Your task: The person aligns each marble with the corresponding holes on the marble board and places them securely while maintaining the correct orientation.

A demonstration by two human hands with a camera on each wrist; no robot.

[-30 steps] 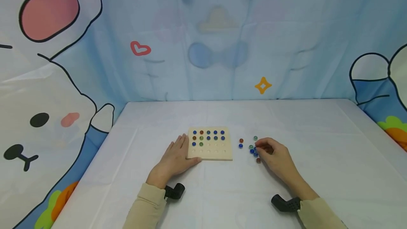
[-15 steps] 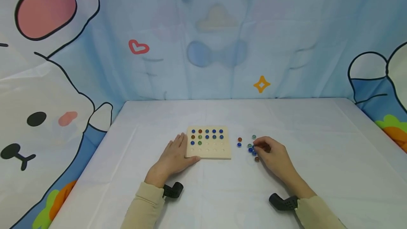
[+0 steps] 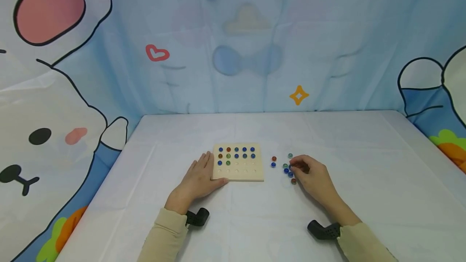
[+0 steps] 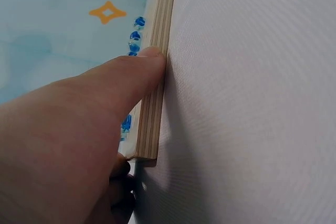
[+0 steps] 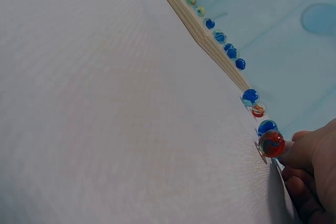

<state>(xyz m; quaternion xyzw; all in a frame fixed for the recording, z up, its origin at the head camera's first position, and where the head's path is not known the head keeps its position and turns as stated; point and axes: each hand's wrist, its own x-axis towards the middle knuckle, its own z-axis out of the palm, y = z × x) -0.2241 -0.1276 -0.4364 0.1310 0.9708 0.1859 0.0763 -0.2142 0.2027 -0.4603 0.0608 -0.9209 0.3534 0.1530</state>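
In the head view a pale wooden board (image 3: 238, 172) with rows of small hollows lies on the table; blue, green and reddish-brown glass marbles fill its two far rows and the left of the third. My left hand (image 3: 193, 184) lies along the board's left side, fingers straight, thumb (image 4: 136, 72) against the near edge. To the board's right, my right hand (image 3: 312, 175) pinches a blue marble (image 3: 290, 167) between thumb and index finger, low among loose marbles. The fingertips partly hide it. A red marble (image 5: 272, 144) lies close before the thumb in the right wrist view.
Between board and right hand lie an orange-red marble (image 3: 274, 158) and a blue marble (image 3: 273, 165). A green marble (image 3: 290, 155) is farther back, a brown one (image 3: 293, 181) nearer. White cloth (image 3: 233, 221) covers the table; a printed blue curtain (image 3: 247, 84) hangs behind.
The head view has shifted slightly, moving everything a little left and up in it. Both hands keep their places by the board and the marbles.
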